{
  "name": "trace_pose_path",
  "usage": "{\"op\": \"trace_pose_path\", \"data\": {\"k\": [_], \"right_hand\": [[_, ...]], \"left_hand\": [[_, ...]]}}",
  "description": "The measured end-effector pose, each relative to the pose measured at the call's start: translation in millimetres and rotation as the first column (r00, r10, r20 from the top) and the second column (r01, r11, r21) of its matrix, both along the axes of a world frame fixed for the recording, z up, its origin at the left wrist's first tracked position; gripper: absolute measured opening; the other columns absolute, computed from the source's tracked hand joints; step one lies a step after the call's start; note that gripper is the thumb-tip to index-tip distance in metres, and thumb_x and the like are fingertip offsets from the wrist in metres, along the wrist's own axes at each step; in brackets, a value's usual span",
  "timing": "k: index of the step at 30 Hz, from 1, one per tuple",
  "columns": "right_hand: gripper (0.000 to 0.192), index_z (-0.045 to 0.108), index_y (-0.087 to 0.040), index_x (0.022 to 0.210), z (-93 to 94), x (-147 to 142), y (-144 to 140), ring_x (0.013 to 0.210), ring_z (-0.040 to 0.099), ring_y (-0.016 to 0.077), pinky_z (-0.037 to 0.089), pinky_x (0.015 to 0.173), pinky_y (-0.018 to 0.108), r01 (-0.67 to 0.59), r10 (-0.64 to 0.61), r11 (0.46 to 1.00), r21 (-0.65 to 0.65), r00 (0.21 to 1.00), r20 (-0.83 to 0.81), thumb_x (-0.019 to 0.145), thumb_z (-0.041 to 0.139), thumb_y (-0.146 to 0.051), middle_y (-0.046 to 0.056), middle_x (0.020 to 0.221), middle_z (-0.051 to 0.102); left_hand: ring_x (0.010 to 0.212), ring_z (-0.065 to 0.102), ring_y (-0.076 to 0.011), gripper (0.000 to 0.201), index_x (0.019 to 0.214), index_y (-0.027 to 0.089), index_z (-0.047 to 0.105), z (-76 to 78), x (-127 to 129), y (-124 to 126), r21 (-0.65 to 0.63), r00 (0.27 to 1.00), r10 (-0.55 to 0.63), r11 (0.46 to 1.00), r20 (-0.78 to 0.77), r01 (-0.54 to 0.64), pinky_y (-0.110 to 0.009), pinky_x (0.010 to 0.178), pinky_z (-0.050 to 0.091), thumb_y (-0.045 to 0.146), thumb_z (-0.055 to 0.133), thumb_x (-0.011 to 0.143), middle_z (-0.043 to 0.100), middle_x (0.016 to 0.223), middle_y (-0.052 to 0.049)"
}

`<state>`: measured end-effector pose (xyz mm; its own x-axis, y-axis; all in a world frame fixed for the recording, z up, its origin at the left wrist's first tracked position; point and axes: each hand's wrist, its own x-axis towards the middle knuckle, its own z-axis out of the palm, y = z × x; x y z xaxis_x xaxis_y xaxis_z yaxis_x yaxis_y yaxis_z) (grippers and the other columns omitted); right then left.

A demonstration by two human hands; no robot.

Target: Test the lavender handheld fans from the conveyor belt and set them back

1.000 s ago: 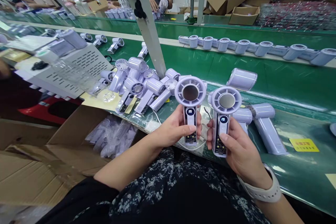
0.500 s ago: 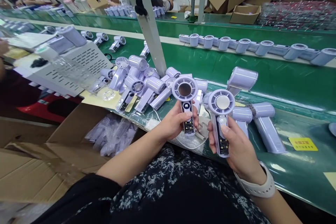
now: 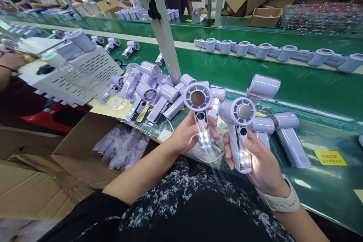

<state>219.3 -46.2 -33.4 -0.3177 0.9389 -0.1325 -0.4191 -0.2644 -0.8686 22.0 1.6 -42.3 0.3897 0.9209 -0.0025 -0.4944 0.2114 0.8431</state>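
My left hand [image 3: 185, 134] is closed around the handle of a lilac handheld fan [image 3: 197, 98], its thumb on the front panel. A second lilac handheld fan [image 3: 237, 111] is gripped in my right hand [image 3: 262, 159], thumb at the edge of its panel. Both fans stand upright, side by side, round heads facing me. White lights glow on both handles, and their round displays look dark. Just beyond my left hand lies a pile of similar fans [image 3: 150, 92]. More fans [image 3: 289, 136] rest on the green bench [image 3: 326, 193] to the right of my right hand.
A row of fans [image 3: 263, 51] lines the green conveyor [image 3: 210, 70]. A slanted metal post [image 3: 167, 41] rises behind the pile. At left are a slotted white box [image 3: 85, 72] and a carton [image 3: 76, 132] holding clear plastic wrapping. Other people work across the line and at far left.
The lit numbers on both fans' displays have gone out, and bright white lights have come on along both handles. My right hand's fan has turned slightly, showing more of its side.
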Motion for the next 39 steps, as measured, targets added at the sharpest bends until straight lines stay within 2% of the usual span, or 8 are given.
{"op": "trace_pose_path", "data": {"k": [6, 10, 17, 20, 26, 29, 33, 39], "right_hand": [[0.023, 0.068, -0.021, 0.099, 0.9, 1, 2, 0.059, 0.062, 0.0144, 0.053, 0.049, 0.025, 0.06, -0.06, 0.998, -0.005, 0.998, 0.014, 0.093, 0.07, -0.042, 0.004, 0.085, 0.068], [0.035, 0.07, -0.021, 0.098, -0.8, 4, 3, 0.052, 0.061, 0.0144, 0.051, 0.044, 0.025, 0.053, -0.059, 0.996, -0.067, 0.995, -0.085, 0.094, 0.066, -0.056, 0.003, 0.082, 0.069], [0.036, 0.082, -0.025, 0.107, 6.2, 4, 0, 0.092, 0.079, 0.0257, 0.068, 0.08, 0.036, 0.168, -0.181, 0.98, -0.104, 0.976, -0.12, 0.095, 0.068, -0.056, 0.008, 0.107, 0.083], [0.031, 0.083, -0.029, 0.109, 18.2, 5, -5, 0.097, 0.08, 0.0265, 0.069, 0.079, 0.035, 0.183, -0.193, 0.98, -0.079, 0.968, -0.161, 0.094, 0.071, -0.054, 0.005, 0.107, 0.083], [0.021, 0.082, -0.031, 0.104, 32.7, 6, -12, 0.092, 0.08, 0.0268, 0.069, 0.075, 0.037, 0.29, -0.288, 0.957, -0.006, 0.95, -0.121, 0.095, 0.072, -0.047, 0.003, 0.105, 0.083], [0.02, 0.082, -0.028, 0.103, 32.0, 1, -9, 0.094, 0.077, 0.0247, 0.067, 0.084, 0.037, 0.295, -0.3, 0.954, -0.053, 0.945, -0.133, 0.096, 0.068, -0.041, 0.004, 0.101, 0.082], [0.031, 0.081, -0.02, 0.089, 32.2, -6, -5, 0.074, 0.071, 0.0189, 0.064, 0.07, 0.028, 0.202, -0.231, 0.962, -0.185, 0.96, -0.158, 0.093, 0.062, -0.045, 0.006, 0.084, 0.076], [0.035, 0.072, -0.017, 0.075, 36.3, -5, -3, 0.057, 0.06, 0.0145, 0.057, 0.059, 0.027, 0.255, -0.286, 0.942, -0.218, 0.95, -0.122, 0.094, 0.052, -0.038, 0.005, 0.071, 0.066]], "left_hand": [[0.069, 0.072, -0.0204, 0.061, 0.117, 0.022, 0.04, -0.7, 2, -1, -0.016, 0.979, 0.083, 0.996, -0.188, -0.088, -0.036, 0.064, 0.057, 0.045, 0.081, 0.078, 0.07, 0.098, -0.005], [0.056, 0.066, -0.0166, 0.066, 0.12, 0.021, 0.038, -0.5, 4, -4, -0.021, 0.958, 0.121, 0.991, -0.258, -0.131, -0.031, 0.056, 0.052, 0.047, 0.083, 0.078, 0.071, 0.088, -0.004], [0.067, 0.07, -0.0167, 0.06, 0.113, 0.024, 0.035, 13.6, 4, -15, -0.037, 0.986, -0.107, 0.994, -0.128, 0.103, -0.03, 0.061, 0.056, 0.048, 0.08, 0.08, 0.071, 0.099, -0.004], [0.076, 0.071, -0.0165, 0.053, 0.118, 0.025, 0.033, 28.8, 2, -26, 0.03, 0.969, -0.166, 0.984, -0.186, 0.174, -0.03, 0.067, 0.056, 0.045, 0.072, 0.089, 0.072, 0.106, -0.006], [0.096, 0.069, -0.0198, 0.059, 0.13, 0.025, 0.039, 49.8, -1, -39, 0.14, 0.941, -0.106, 0.977, -0.321, 0.158, -0.034, 0.084, 0.054, 0.035, 0.077, 0.086, 0.07, 0.109, -0.006], [0.095, 0.069, -0.0206, 0.051, 0.123, 0.021, 0.053, 49.4, 3, -35, 0.042, 0.945, -0.193, 0.977, -0.263, 0.211, -0.034, 0.085, 0.054, 0.027, 0.081, 0.081, 0.068, 0.099, -0.005], [0.087, 0.066, -0.0181, 0.044, 0.11, 0.017, 0.063, 41.6, 8, -29, -0.094, 0.953, -0.248, 0.967, -0.172, 0.235, -0.033, 0.082, 0.053, 0.025, 0.086, 0.074, 0.066, 0.09, -0.003], [0.097, 0.069, -0.0247, 0.049, 0.117, 0.014, 0.068, 29.7, 3, -21, -0.197, 0.962, -0.265, 0.942, 0.068, 0.273, -0.037, 0.087, 0.054, 0.046, 0.075, 0.08, 0.073, 0.112, -0.013]]}}
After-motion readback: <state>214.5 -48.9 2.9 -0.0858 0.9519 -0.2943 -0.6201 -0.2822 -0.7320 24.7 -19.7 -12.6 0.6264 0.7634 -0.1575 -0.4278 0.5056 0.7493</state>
